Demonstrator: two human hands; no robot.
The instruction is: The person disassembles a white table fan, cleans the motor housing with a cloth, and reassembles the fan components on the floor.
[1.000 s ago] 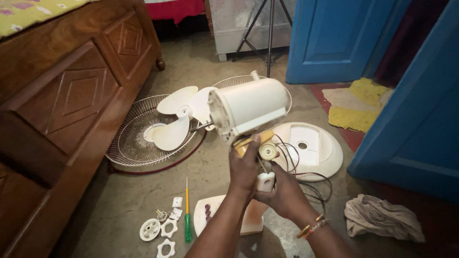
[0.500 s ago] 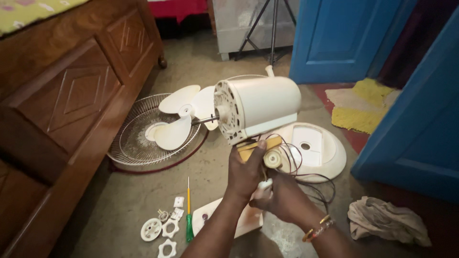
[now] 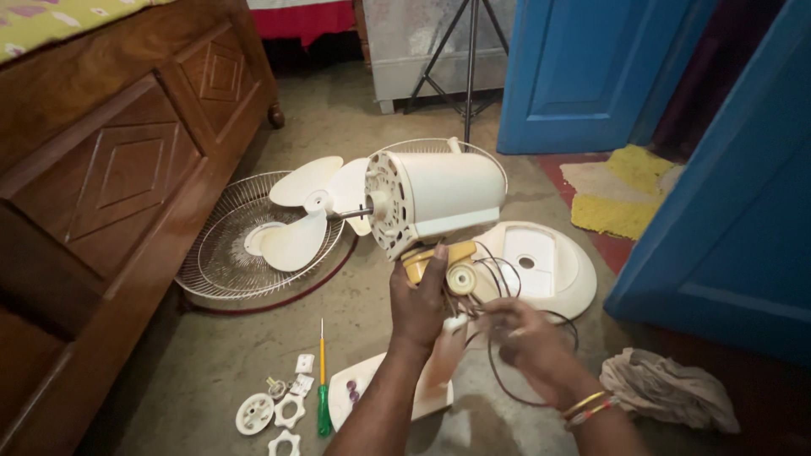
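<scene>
A person sits over a concrete floor (image 3: 253, 371) with a table fan taken apart around them. The left hand (image 3: 418, 304) is clenched around the yellow neck joint (image 3: 427, 260) under the cream motor housing (image 3: 435, 198), holding it up off the floor with the bare shaft pointing left. The right hand (image 3: 528, 338), blurred, is closed loosely on a bundle of thin dark wires (image 3: 498, 291) trailing from the joint. Below lies the round fan base (image 3: 541, 262), turned bottom up. To the left, the white blade (image 3: 308, 211) rests on a wire guard (image 3: 224, 253). Near the left forearm are a green-handled screwdriver (image 3: 323, 397), white plastic nuts (image 3: 274, 414) and a cream cover plate (image 3: 363, 393). The work looks to be at the wiring stage; a next move would seem to need a steady hold on the motor and careful sorting of the wires.
</scene>
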